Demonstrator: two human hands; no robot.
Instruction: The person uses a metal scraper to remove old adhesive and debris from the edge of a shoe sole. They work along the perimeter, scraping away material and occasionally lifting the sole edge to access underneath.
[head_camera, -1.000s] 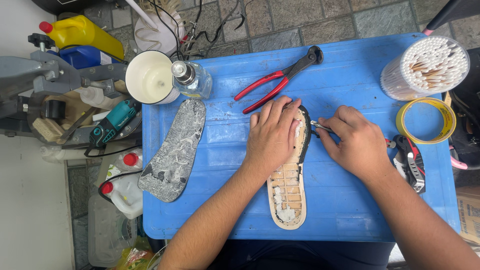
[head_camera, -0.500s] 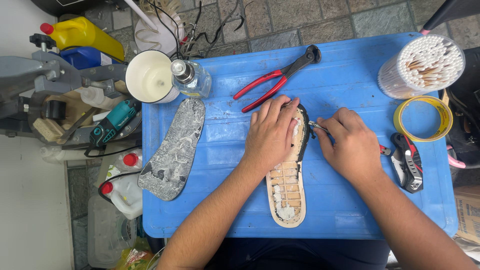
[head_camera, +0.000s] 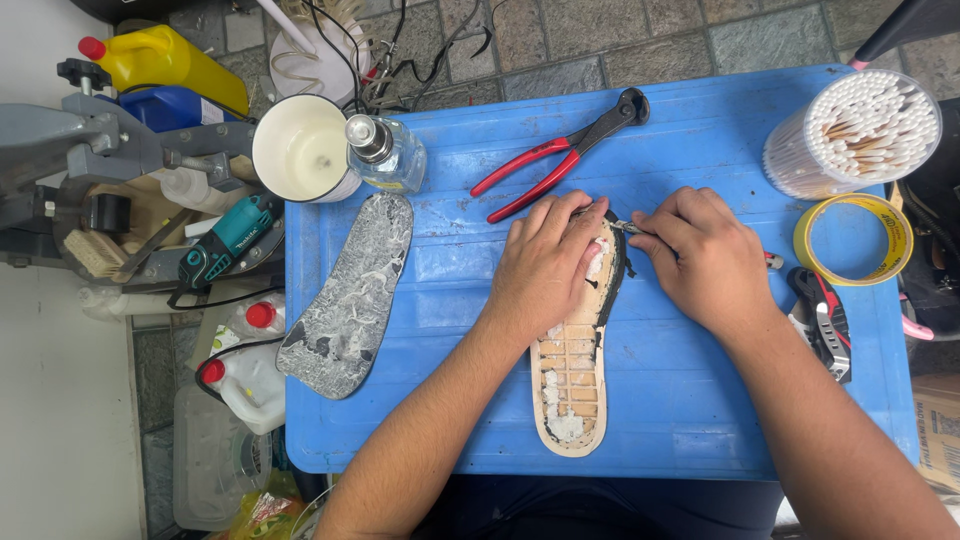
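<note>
A tan shoe sole (head_camera: 570, 385) with a waffle grid and white glue residue lies lengthwise on the blue table (head_camera: 690, 400). My left hand (head_camera: 545, 265) presses flat on its front part and covers the toe. My right hand (head_camera: 705, 255) is closed around a small metal-tipped tool (head_camera: 628, 228) with a red end showing past my palm. The tip touches the sole's black rim near the toe. A second, grey glue-crusted sole (head_camera: 350, 295) lies to the left.
Red-handled pincers (head_camera: 560, 155) lie behind the hands. A white cup (head_camera: 300, 150) and a clear bottle (head_camera: 385, 152) stand at the back left. Cotton swabs in a tub (head_camera: 855, 135), a yellow tape roll (head_camera: 855, 240) and a folding cutter (head_camera: 825, 322) are on the right.
My right hand has shifted slightly left along the sole's rim with the tool. My left hand stays pressed on the sole.
</note>
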